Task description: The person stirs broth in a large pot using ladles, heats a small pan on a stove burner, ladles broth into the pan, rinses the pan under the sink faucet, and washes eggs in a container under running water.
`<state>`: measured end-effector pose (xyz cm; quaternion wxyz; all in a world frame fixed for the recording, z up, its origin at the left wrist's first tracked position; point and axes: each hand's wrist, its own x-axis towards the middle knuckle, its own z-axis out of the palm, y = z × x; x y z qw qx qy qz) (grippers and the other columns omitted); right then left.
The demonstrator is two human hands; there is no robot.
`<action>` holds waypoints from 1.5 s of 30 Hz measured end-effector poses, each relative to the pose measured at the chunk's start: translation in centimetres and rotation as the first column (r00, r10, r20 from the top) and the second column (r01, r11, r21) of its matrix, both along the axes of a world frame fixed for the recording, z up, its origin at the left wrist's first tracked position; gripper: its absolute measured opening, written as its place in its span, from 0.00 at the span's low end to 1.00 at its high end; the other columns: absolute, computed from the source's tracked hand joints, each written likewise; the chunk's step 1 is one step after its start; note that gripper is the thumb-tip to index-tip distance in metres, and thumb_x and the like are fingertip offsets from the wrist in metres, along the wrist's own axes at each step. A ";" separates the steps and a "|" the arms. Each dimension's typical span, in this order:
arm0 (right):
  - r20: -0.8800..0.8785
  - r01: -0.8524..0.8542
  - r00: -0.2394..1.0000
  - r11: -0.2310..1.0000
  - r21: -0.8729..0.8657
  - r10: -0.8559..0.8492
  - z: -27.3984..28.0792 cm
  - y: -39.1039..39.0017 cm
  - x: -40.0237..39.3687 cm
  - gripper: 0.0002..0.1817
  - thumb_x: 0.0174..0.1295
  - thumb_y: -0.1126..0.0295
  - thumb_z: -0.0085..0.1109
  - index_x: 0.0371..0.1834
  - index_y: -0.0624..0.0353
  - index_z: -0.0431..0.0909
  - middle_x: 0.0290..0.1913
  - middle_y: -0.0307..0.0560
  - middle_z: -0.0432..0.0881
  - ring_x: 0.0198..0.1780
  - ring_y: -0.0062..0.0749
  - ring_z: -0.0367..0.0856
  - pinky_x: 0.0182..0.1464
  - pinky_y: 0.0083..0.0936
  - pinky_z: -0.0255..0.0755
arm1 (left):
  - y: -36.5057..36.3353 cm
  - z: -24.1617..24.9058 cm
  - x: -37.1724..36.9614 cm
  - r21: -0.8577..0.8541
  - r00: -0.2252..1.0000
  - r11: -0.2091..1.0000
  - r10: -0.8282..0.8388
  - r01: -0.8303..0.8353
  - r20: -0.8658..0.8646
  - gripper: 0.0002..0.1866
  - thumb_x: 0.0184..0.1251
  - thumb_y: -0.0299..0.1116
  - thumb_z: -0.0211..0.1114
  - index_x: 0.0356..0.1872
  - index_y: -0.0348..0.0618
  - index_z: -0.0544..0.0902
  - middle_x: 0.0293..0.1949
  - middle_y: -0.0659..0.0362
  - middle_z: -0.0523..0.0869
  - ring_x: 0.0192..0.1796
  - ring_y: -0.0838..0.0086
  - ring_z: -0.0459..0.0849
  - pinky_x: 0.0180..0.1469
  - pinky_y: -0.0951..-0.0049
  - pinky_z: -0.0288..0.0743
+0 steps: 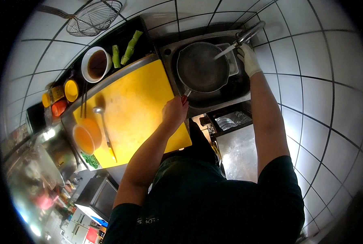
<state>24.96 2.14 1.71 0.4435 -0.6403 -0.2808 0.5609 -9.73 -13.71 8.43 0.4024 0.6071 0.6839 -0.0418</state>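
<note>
My left hand [175, 112] is closed around the red handle of a dark frying pan [201, 67]. The pan sits level inside the sink [240, 89]. A pale streak that looks like running water comes from the curved metal faucet [246, 34] into the pan. At the faucet's base is my right hand [249, 60], in a whitish glove, its fingers curled against the fitting and partly hidden. A light-coloured block-like piece [232, 61] shows between the pan's rim and the right hand.
Left of the sink lies a yellow cutting board [136, 101] with a ladle [104, 126] and an orange bowl [86, 136]. Behind it stand a white bowl of brown liquid [97, 65] and green stalks [129, 49]. Wire strainers [94, 18] hang on the tiled wall.
</note>
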 end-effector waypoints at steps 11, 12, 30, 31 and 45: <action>0.019 -0.013 1.000 1.000 0.007 0.013 0.1 0.0 0.1 0.31 0.73 0.52 0.60 0.73 0.58 0.73 0.72 0.46 0.74 0.71 0.37 0.70 0.72 0.33 0.63 | 0.1 0.8 0.1 -0.003 1.000 1.000 0.000 0.000 -0.003 0.16 0.72 0.42 0.65 0.48 0.39 0.83 0.42 0.44 0.90 0.46 0.50 0.90 0.49 0.52 0.82; 0.020 -0.014 1.000 1.000 0.004 0.013 0.2 0.0 0.0 0.31 0.73 0.53 0.60 0.73 0.58 0.73 0.72 0.46 0.74 0.71 0.37 0.70 0.72 0.33 0.63 | 0.2 0.8 0.2 -0.004 1.000 1.000 0.001 -0.001 -0.004 0.16 0.72 0.42 0.65 0.48 0.39 0.83 0.42 0.44 0.90 0.46 0.50 0.90 0.49 0.52 0.82; -0.060 0.021 0.998 1.000 0.003 -0.021 0.1 0.1 0.0 0.30 0.74 0.51 0.57 0.70 0.60 0.72 0.67 0.48 0.76 0.68 0.39 0.72 0.72 0.36 0.66 | 0.3 1.2 0.5 -0.017 0.999 1.000 0.006 -0.007 -0.036 0.16 0.71 0.42 0.65 0.47 0.39 0.83 0.42 0.43 0.89 0.47 0.49 0.89 0.51 0.52 0.81; -0.087 0.038 0.995 0.999 -0.010 -0.039 0.1 0.2 0.0 0.30 0.73 0.51 0.58 0.70 0.60 0.73 0.67 0.48 0.76 0.68 0.39 0.73 0.71 0.35 0.66 | 0.3 1.2 0.5 -0.019 0.999 1.000 0.005 -0.005 -0.035 0.16 0.71 0.42 0.66 0.47 0.39 0.83 0.42 0.43 0.89 0.47 0.48 0.89 0.51 0.51 0.81; -0.494 0.261 0.837 0.965 -0.017 -0.236 3.5 1.2 1.8 0.35 0.79 0.48 0.48 0.70 0.73 0.68 0.63 0.61 0.75 0.68 0.51 0.74 0.74 0.45 0.66 | -1.8 1.5 -0.2 -0.040 1.000 0.999 0.024 -0.025 -0.020 0.15 0.71 0.43 0.64 0.48 0.42 0.82 0.43 0.44 0.89 0.48 0.47 0.88 0.51 0.50 0.80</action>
